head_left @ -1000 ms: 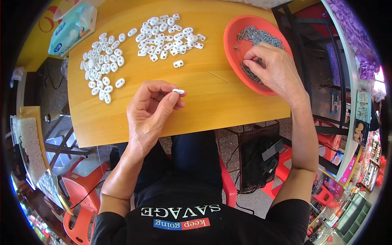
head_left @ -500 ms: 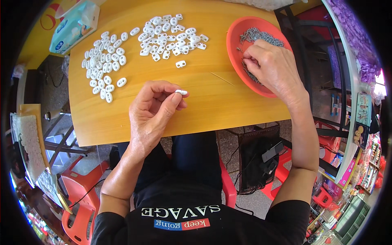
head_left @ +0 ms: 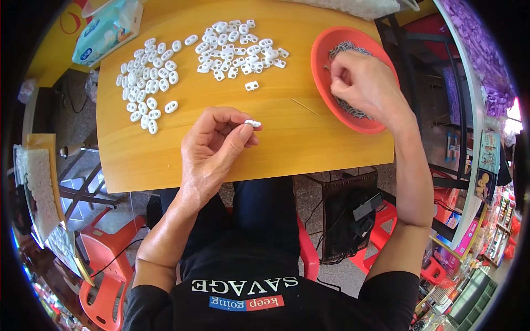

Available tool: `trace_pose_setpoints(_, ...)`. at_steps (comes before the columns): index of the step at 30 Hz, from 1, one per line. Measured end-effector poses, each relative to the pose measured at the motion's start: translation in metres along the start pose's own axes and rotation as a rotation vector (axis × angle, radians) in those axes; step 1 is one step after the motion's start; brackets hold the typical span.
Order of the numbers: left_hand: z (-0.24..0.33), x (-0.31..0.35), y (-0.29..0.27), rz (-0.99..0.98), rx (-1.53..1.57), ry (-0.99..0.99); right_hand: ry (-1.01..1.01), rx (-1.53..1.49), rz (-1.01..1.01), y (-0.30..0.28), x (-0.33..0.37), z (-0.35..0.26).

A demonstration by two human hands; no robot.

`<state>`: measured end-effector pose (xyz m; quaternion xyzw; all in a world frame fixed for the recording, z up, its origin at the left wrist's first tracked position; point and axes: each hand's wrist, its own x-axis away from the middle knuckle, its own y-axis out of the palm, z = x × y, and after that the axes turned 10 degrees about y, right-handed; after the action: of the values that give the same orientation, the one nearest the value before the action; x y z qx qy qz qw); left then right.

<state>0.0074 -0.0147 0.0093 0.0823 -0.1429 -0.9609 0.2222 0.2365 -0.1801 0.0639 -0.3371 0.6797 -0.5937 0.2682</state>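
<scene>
My left hand hovers over the wooden table and pinches a small white oval plastic piece between thumb and fingertips. My right hand reaches into the orange bowl at the right, its fingers curled among the small grey metal parts inside; what it grips is hidden. Two heaps of the same white plastic pieces lie farther back: one at the left, one in the middle. A single white piece lies apart between them and my hands.
A thin needle-like stick lies on the table near the bowl. A pack of tissues sits at the far left corner. Red plastic chairs stand below left; a black basket is under the table at right.
My right hand has shifted slightly inside the bowl, working among the metal parts. My left hand keeps its hold on the white piece, nearly still.
</scene>
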Motion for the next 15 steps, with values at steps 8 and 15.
trace_pose_setpoints(8,0.0,-0.002,-0.005,0.054,0.132,-0.03,0.235,-0.869,0.023,-0.011,0.016,0.008)
trace_pose_setpoints(15,0.002,-0.004,-0.008,0.081,0.199,-0.057,0.023,-1.14,0.072,0.015,0.038,-0.074)
